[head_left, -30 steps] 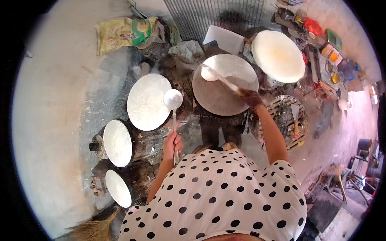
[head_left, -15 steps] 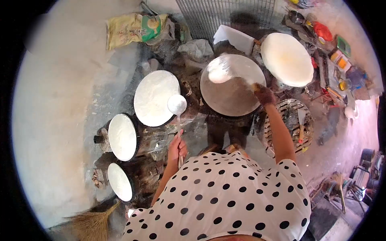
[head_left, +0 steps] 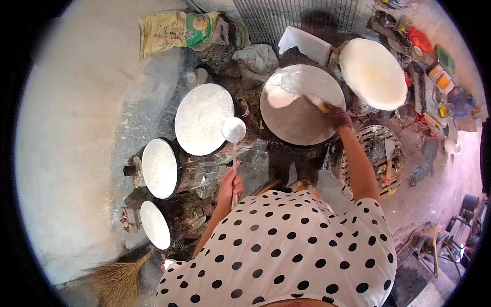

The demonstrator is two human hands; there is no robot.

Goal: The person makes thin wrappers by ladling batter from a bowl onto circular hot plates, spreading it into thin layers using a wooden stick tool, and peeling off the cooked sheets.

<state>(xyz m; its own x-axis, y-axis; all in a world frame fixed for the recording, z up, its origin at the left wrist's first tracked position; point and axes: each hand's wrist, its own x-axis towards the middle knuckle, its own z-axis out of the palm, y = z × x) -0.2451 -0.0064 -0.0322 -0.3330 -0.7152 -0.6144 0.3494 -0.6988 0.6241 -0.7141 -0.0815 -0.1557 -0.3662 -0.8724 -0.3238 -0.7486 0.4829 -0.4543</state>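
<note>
My left hand (head_left: 231, 185) is closed round the handle of a metal ladle (head_left: 233, 130), whose white-coated bowl hangs by the right edge of a round griddle covered in white (head_left: 204, 120). My right hand (head_left: 338, 117), in a dark glove, grips a spreading tool (head_left: 313, 100) over the bare-looking grey griddle (head_left: 294, 125). White batter (head_left: 281, 89) lies on that griddle's upper left part, left of the tool. The far end of the tool is blurred.
Two smaller white-covered griddles (head_left: 159, 169) (head_left: 155, 225) stand at left, above a straw broom (head_left: 117, 281). A large pale round sheet (head_left: 372, 74) lies at upper right. Below it, a spatula (head_left: 389, 153) rests on a round slatted rack (head_left: 358, 153). A yellow-green bag (head_left: 174, 31) lies at upper left.
The batter has spread from a compact patch into a wider smear on the grey griddle. My right hand has moved the tool across it. The whole view has shifted, with objects lying farther right.
</note>
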